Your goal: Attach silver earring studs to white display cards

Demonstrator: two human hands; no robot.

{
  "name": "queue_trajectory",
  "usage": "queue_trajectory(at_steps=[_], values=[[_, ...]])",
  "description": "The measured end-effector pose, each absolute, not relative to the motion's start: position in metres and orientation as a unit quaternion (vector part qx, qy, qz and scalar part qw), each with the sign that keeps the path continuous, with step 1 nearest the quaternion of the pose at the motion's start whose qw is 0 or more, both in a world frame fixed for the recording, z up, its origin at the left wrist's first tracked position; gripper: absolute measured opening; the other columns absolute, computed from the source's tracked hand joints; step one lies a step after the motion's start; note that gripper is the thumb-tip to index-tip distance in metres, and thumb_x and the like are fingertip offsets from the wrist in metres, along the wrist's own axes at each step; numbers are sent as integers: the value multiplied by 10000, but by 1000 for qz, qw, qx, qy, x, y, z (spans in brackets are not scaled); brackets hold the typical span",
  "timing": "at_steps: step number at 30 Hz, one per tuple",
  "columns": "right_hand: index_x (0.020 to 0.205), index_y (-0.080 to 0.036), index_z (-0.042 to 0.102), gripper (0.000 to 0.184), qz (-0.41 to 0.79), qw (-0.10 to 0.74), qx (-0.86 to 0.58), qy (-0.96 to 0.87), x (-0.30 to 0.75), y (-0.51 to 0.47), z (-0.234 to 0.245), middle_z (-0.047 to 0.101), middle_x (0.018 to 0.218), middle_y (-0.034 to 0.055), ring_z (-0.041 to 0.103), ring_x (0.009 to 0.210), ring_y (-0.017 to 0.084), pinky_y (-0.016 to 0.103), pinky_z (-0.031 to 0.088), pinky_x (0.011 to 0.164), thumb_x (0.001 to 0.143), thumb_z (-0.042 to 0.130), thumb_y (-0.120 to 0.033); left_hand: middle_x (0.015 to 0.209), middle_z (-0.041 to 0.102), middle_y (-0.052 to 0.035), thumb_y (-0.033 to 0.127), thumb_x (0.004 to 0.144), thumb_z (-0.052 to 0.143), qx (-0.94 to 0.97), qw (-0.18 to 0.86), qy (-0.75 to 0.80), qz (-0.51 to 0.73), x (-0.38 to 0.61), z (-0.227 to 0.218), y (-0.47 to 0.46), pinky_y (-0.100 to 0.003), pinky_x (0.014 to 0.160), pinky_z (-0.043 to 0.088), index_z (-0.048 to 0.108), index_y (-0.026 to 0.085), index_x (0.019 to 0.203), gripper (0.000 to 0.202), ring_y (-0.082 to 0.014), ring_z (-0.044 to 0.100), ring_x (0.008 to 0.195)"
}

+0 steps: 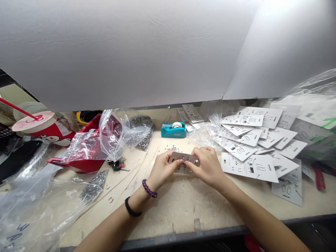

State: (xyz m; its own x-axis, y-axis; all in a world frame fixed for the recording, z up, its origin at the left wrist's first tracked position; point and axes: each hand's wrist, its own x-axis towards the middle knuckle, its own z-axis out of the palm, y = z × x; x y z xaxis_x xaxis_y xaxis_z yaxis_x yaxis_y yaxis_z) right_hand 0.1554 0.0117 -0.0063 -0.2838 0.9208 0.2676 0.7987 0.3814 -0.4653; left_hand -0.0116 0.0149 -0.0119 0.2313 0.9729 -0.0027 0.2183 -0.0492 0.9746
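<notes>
Tabletop layout, viewed from the seat. Teal plastic tape dispenser (173,132): back centre of the pale wooden tabletop (168,217). In front of it, a scatter of small silvery metal bits (175,148); nearer still, a thin grey-brown rectangular card (181,155) between left hand (162,168) and right hand (208,164). Right side: overlapping pile of flat white rectangular cards (244,171) (one juts out towards the front edge). Crumpled clear plastic wrap (206,134) between dispenser and pile. Left side: clear plastic bag (111,134) over red plastic scoop-shaped tray (88,165); red-and-white paper cup (51,131) left of both. Two silvery round metal rings (111,200) before the tray.
</notes>
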Motion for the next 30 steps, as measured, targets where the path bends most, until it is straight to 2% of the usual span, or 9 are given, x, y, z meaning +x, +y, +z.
queue_trajectory(at_steps=[2, 4, 6, 9, 12, 18, 21, 26, 30], values=[[877, -199, 497, 250, 86, 298, -533, -787, 157, 11, -4, 591, 917, 66, 506, 917, 240, 439, 278, 893, 758, 568, -406, 693, 573, -21, 404, 724, 601, 580, 536, 480, 382, -15, -10, 19, -233, 579, 417, 556, 126, 747, 283, -128, 509, 633], [1110, -200, 423, 455, 73, 363, -537, -758, 161, 12, -2, 489, 1171, 115, 412, 1108, 278, 469, 247, 956, 746, 580, -423, 726, 582, -22, 450, 721, 593, 546, 564, 479, 392, -19, -8, 23, -232, 576, 427, 552, 130, 821, 338, -124, 516, 634], [1224, -197, 331, 583, 131, 406, -558, -712, 165, 14, 0, 408, 1250, 132, 388, 1144, 273, 444, 316, 940, 748, 575, -429, 754, 585, -23, 496, 722, 572, 521, 574, 479, 411, -22, -7, 25, -232, 575, 437, 538, 136, 871, 391, -122, 519, 641], [1206, -198, 366, 558, 301, 393, -579, -648, 170, 19, -2, 479, 1127, 112, 529, 903, 213, 356, 462, 740, 754, 552, -467, 721, 558, -8, 540, 732, 528, 505, 576, 478, 429, -23, -4, 25, -227, 532, 442, 520, 140, 895, 433, -113, 502, 609], [1139, -198, 432, 506, 382, 377, -583, -610, 171, 22, -6, 546, 946, 65, 540, 725, 169, 318, 469, 625, 740, 560, -481, 693, 533, 0, 548, 738, 511, 507, 570, 479, 435, -23, -1, 22, -231, 512, 452, 513, 136, 873, 434, -108, 491, 593], [978, -177, 500, 335, 541, 460, -492, -504, 168, 24, -4, 602, 894, 52, 577, 821, 172, 294, 485, 683, 734, 594, -387, 790, 565, -30, 483, 727, 557, 486, 587, 476, 438, -24, 1, 23, -247, 540, 472, 492, 136, 935, 409, -125, 525, 662], [903, -168, 541, 269, 551, 472, -477, -495, 167, 22, 0, 615, 860, 45, 584, 794, 166, 286, 492, 671, 731, 609, -363, 878, 577, -48, 401, 689, 633, 514, 580, 478, 414, -26, 4, 23, -239, 571, 468, 482, 138, 977, 419, -133, 540, 721], [901, -184, 561, 190, 434, 566, -467, -523, 179, 20, 10, 603, 834, 29, 585, 739, 147, 296, 520, 621, 787, 569, -335, 932, 563, -56, 370, 750, 554, 517, 549, 505, 419, -27, 12, 22, -233, 616, 459, 475, 155, 1019, 354, -128, 537, 769], [842, -210, 567, 54, 52, 647, -458, -607, 201, 44, 24, 588, 788, 9, 563, 723, 130, 266, 507, 578, 791, 577, -228, 915, 544, -51, 320, 773, 505, 490, 529, 528, 449, -29, 14, 24, -224, 611, 453, 460, 156, 1022, 302, -115, 517, 748]])
